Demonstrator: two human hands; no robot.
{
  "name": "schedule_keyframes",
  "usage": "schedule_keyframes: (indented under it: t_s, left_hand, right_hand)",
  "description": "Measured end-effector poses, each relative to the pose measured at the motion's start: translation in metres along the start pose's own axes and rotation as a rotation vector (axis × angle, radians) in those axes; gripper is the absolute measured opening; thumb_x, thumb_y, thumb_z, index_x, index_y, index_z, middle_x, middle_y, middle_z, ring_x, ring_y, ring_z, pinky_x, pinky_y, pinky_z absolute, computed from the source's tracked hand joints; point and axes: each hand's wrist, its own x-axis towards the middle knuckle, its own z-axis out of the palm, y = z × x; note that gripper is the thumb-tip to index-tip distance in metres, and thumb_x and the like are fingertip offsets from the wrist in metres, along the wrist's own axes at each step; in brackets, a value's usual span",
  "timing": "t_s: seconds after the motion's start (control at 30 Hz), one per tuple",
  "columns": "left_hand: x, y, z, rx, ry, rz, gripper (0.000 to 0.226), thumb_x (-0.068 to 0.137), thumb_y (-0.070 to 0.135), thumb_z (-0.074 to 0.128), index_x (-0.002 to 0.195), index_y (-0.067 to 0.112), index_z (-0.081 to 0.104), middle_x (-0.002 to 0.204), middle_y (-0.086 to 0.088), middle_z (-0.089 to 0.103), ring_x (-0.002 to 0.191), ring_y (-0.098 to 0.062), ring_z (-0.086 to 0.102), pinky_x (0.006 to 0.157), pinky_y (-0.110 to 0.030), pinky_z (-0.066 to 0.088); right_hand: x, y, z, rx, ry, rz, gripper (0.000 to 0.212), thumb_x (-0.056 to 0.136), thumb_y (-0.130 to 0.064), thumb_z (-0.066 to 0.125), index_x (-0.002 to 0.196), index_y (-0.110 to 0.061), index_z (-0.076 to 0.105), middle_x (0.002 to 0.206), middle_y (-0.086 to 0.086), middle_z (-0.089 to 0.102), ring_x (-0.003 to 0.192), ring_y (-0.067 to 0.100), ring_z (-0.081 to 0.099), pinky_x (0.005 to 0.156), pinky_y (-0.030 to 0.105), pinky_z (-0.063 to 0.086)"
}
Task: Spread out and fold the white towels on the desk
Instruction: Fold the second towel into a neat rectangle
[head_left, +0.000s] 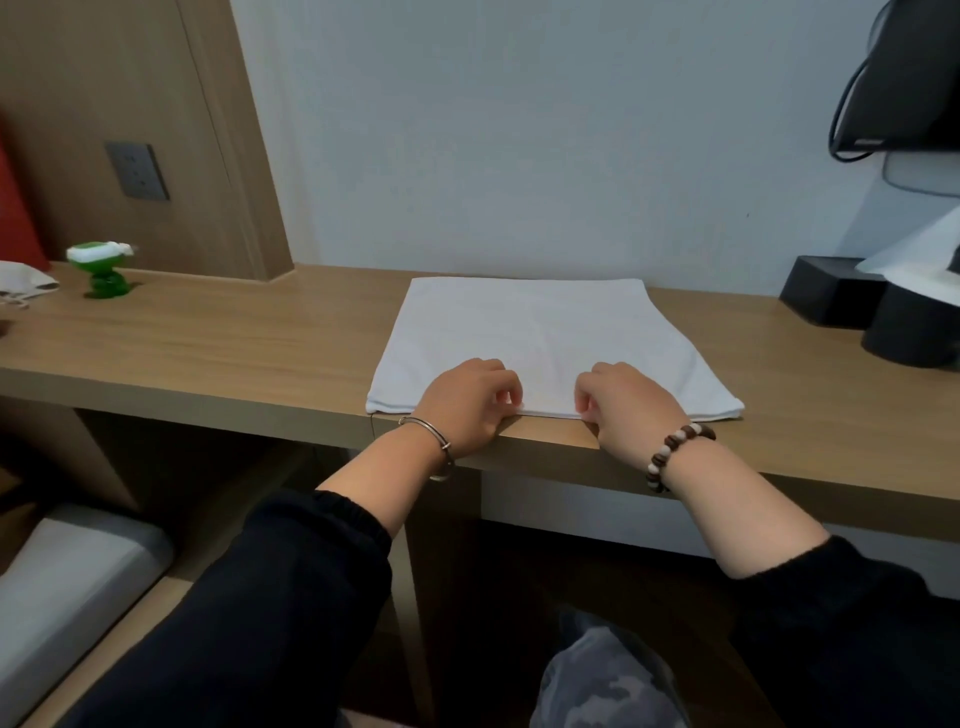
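Soft, dim, cool indoor light. The white towel (535, 332) beyond the left hand (467, 410) and right hand (631, 410) reads greyish. Deep shadow lies below them under the desk (234, 338). Far left, the green ornament (101, 270) is blurred; straight lines bow.

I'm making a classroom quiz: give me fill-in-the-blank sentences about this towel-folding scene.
1. The left hand and right hand pinch the near edge of the ___ towel.
2. The beaded bracelet is on the ___ wrist.
3. The green toy stands on the desk, to the towel's ___.
Missing words: white; right; left.
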Motion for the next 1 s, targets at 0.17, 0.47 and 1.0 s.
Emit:
schedule_keyframes:
  t_s: [0.17,0.47,1.0]
  left_hand:
    - [-0.002,-0.002,0.003,-0.029,0.029,-0.008,0.005,0.088,0.02,0.06,0.09,0.018,0.065,0.086,0.008,0.052,0.081,-0.008,0.043,0.068,-0.02,0.032]
    - [-0.004,-0.005,0.009,-0.055,0.083,-0.049,0.008,0.088,0.017,0.059,0.085,0.024,0.062,0.085,0.011,0.052,0.08,-0.006,0.043,0.062,-0.009,0.026]
    - [0.007,-0.002,-0.004,0.073,0.064,-0.309,0.048,0.094,0.035,0.047,0.049,0.019,0.042,0.05,0.004,0.041,0.049,-0.012,0.039,0.047,-0.023,0.025]
  right_hand:
    - [-0.01,-0.004,-0.002,-0.063,0.052,0.096,0.022,0.083,0.003,0.05,0.089,-0.019,0.049,0.092,0.0,0.049,0.086,0.017,0.041,0.066,0.027,0.035]
    - [-0.024,0.025,-0.013,-0.179,-0.009,0.341,0.022,0.095,-0.038,0.049,0.094,-0.017,0.057,0.096,0.003,0.057,0.101,0.023,0.05,0.075,0.034,0.044]
    - [0.004,0.0,-0.013,-0.121,-0.017,0.392,0.027,0.091,-0.017,0.041,0.066,-0.012,0.045,0.075,0.004,0.056,0.059,0.019,0.046,0.051,0.024,0.03]
